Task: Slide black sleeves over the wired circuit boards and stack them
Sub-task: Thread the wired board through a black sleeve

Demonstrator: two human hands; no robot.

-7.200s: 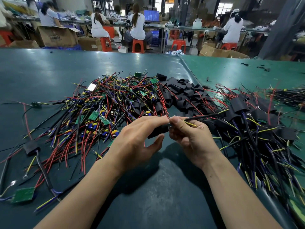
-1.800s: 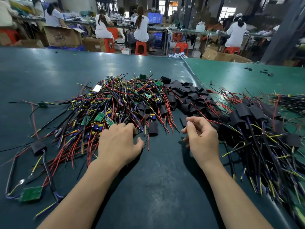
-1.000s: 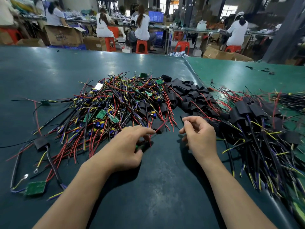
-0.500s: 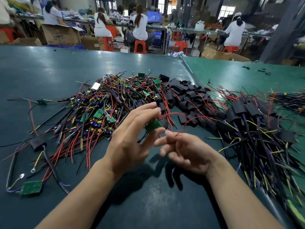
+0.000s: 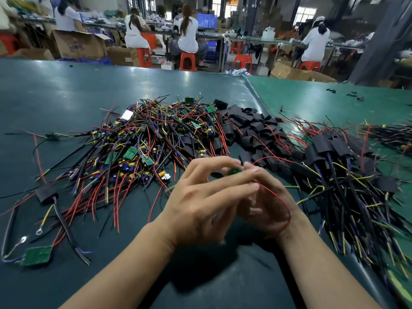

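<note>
In front of you, above the dark green counter (image 5: pixel 66 90), your two hands meet close together; your left hand (image 5: pixel 200 204) lies partly over your right hand (image 5: pixel 265 208), and both are a little blurred. Between the fingertips of both hands there is a small green circuit board (image 5: pixel 234 170); the left fingers are stretched toward it and the right fingers are curled around it, so both hands pinch the board. A thin red wire (image 5: pixel 283 201) comes from the board and bends in a loop over the back of your right hand down to the wrist.

On the counter, to the left and behind your hands, lies the big pile of bare wired boards (image 5: pixel 142 143) — red, yellow, black and purple wires with green boards between them. Behind your hands, at the middle, lies the heap of empty black sleeves (image 5: pixel 252 128); it touches the bare pile on its left side. To the right lies the pile of sleeved boards (image 5: pixel 338 166), their wires pointing toward you.

Far at the left, apart from the piles, there is one sleeved piece (image 5: pixel 46 194); near the counter's front edge lies one bare green board (image 5: pixel 36 255) with its wires.

Behind the counter, people in white shirts (image 5: pixel 187 30) sit on red stools (image 5: pixel 187 61) — their backs are toward you; cardboard boxes (image 5: pixel 78 45) stand on the floor at the left.
</note>
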